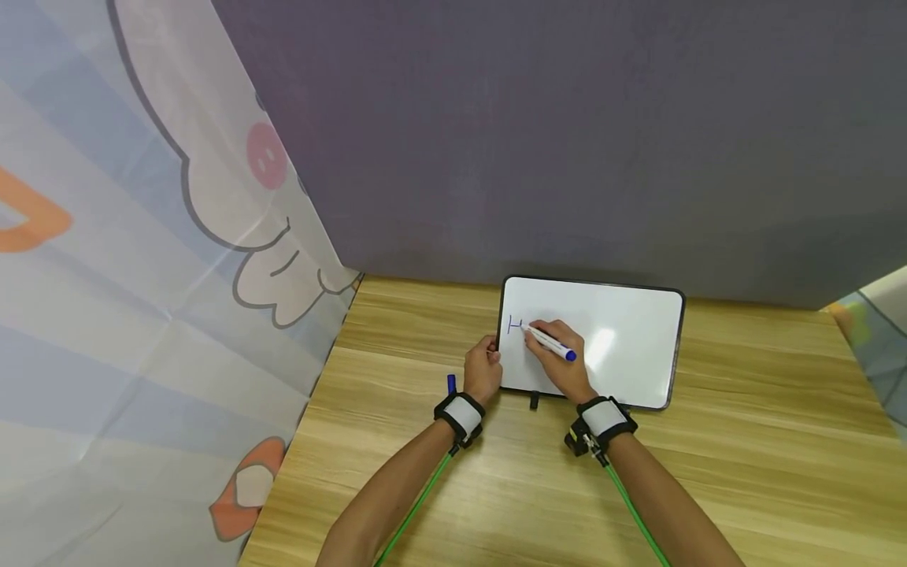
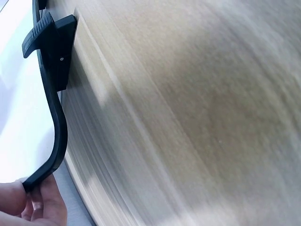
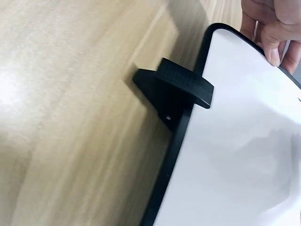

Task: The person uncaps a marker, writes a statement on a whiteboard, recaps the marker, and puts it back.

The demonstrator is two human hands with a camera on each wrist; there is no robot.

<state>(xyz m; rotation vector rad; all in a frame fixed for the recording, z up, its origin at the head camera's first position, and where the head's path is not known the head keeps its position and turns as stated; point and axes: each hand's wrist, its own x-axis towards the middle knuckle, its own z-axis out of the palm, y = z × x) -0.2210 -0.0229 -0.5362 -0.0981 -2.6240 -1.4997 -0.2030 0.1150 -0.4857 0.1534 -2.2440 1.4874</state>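
Observation:
A whiteboard [image 1: 623, 339] with a black frame is propped up on the table. My right hand [image 1: 563, 362] grips a white marker [image 1: 549, 342] with a blue end, its tip at the board's upper left. Blue strokes [image 1: 512, 324] like an "H" show beside the tip. My left hand [image 1: 483, 370] pinches the board's left edge, thumb on the white face and fingers behind, as the right wrist view shows at the frame's corner. A black clip-like foot [image 3: 174, 92] hooks over the bottom edge of the frame.
The board stands on a wood-grain table [image 1: 397, 339], close to a dark grey upright panel [image 1: 531, 142] behind it. A blue marker cap [image 1: 451, 383] is beside my left wrist. A cartoon-printed cloth [image 1: 142, 315] hangs along the left side.

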